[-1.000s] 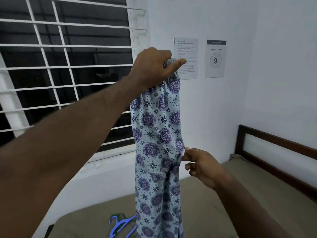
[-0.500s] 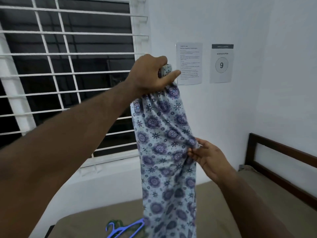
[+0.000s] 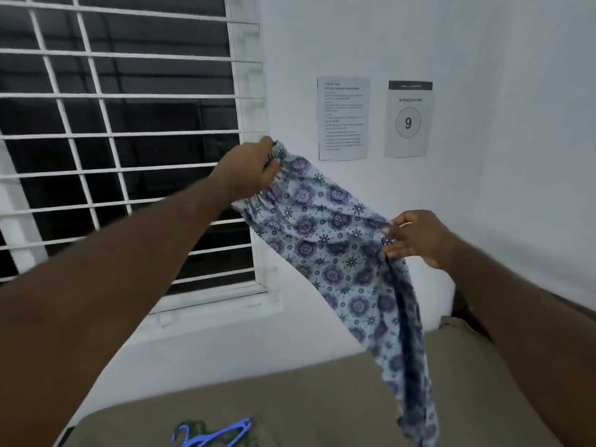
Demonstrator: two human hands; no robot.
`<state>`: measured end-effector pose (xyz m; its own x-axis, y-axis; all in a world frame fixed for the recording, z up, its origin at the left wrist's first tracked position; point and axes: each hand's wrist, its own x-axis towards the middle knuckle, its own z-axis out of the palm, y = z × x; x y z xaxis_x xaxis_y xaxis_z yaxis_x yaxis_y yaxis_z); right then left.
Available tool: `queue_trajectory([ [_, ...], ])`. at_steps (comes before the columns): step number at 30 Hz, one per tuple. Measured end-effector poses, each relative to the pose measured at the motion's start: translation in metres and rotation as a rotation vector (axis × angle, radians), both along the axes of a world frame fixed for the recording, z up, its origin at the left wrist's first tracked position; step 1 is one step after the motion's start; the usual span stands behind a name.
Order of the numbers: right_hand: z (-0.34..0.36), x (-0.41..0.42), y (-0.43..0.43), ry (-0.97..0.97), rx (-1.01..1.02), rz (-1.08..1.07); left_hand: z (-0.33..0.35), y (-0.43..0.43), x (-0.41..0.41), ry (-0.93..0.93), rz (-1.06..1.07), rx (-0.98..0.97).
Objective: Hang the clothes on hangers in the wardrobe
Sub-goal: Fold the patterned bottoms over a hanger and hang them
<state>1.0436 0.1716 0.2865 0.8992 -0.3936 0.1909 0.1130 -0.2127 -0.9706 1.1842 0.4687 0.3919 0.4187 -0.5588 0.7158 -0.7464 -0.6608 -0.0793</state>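
The fingers of the left hand (image 3: 248,172) grasp the waistband of the patterned trousers (image 3: 322,233), held above the bed (image 3: 322,398); those of the right hand (image 3: 419,238) pinch the cloth lower down. A blue hanger (image 3: 213,435) lies at the bed's near edge. A wall sign (image 3: 408,119) reads "WORKSTATION 9".

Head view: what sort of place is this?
Probably a bedroom used as a recording workstation: a tan-covered bed, a barred window, and a wall sign reading "Workstation 9".
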Motion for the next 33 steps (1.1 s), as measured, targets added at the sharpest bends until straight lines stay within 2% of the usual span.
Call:
queue_trajectory([
  [5, -0.010, -0.003, 0.030, -0.094, 0.358, 0.062, -0.026, 0.027, 0.021, 0.191, 0.008, -0.224],
  [9, -0.033, 0.002, 0.080, -0.152, 0.585, 0.095, -0.040, 0.057, 0.031, 0.283, -0.007, -0.302],
  [13, -0.048, 0.008, 0.121, -0.126, 0.641, 0.115, -0.035, 0.088, 0.036, 0.291, -0.134, -0.403],
  [15, -0.059, 0.009, 0.138, -0.086, 0.562, 0.137, -0.035, 0.105, 0.039, 0.218, -0.170, -0.324],
  [19, -0.086, 0.015, 0.166, 0.110, 0.309, 0.120, -0.040, 0.125, 0.049, 0.021, -0.060, -0.025],
  [23, -0.122, 0.019, 0.173, 0.272, 0.155, 0.048, -0.051, 0.119, 0.052, 0.002, 0.000, 0.255],
  [25, -0.141, 0.019, 0.167, 0.323, 0.167, 0.000, -0.059, 0.111, 0.050, 0.002, 0.012, 0.383],
  [30, -0.175, 0.019, 0.131, 0.354, 0.375, 0.000, -0.085, 0.076, 0.049, 0.000, -0.003, 0.603],
  [33, -0.179, 0.023, 0.105, 0.339, 0.394, -0.015, -0.089, 0.055, 0.058, 0.015, 0.014, 0.607],
])
